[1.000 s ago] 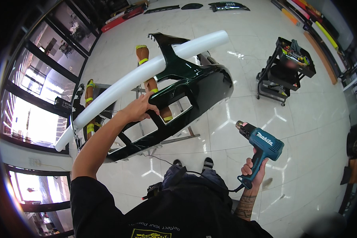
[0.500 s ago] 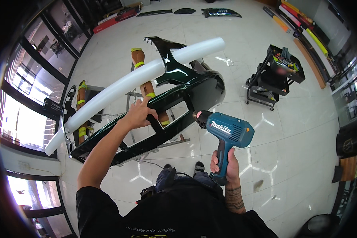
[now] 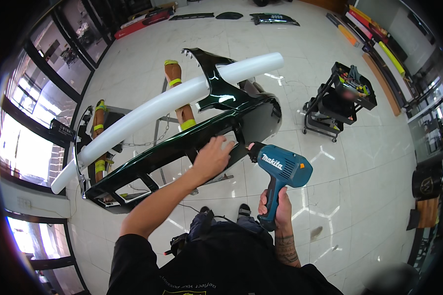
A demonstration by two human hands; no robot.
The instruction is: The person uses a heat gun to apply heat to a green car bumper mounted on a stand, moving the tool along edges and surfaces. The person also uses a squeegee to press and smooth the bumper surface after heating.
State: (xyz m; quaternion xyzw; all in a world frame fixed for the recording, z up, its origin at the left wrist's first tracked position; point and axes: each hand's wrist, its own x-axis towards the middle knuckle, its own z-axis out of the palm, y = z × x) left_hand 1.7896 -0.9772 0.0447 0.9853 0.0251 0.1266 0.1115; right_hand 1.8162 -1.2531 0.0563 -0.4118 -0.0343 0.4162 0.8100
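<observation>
My right hand (image 3: 282,206) is wrapped around the grip of a blue heat gun (image 3: 286,164); its dark nozzle points left at the bumper's right end. My left hand (image 3: 212,158) is over the lower right part of a glossy dark green car bumper (image 3: 157,148), next to a rectangular opening. Its fingers are stretched and slightly apart, holding nothing; whether the fingertips touch the surface I cannot tell. A long white roll (image 3: 147,117) passes slantwise across the bumper. Brown padded arms (image 3: 173,73) with yellow bands belong to the stand under it.
A black tool cart (image 3: 340,101) stands to the right on the tiled floor (image 3: 349,182). Car trim parts (image 3: 274,18) lie at the far end. Long boxes and rolls (image 3: 389,58) line the right wall. Glass doors (image 3: 49,93) run along the left. A cord (image 3: 189,208) trails near my feet.
My left hand has moved right and nearer to me along the bumper, away from its middle bar toward its right end. The heat gun has shifted only slightly and stays in my right hand.
</observation>
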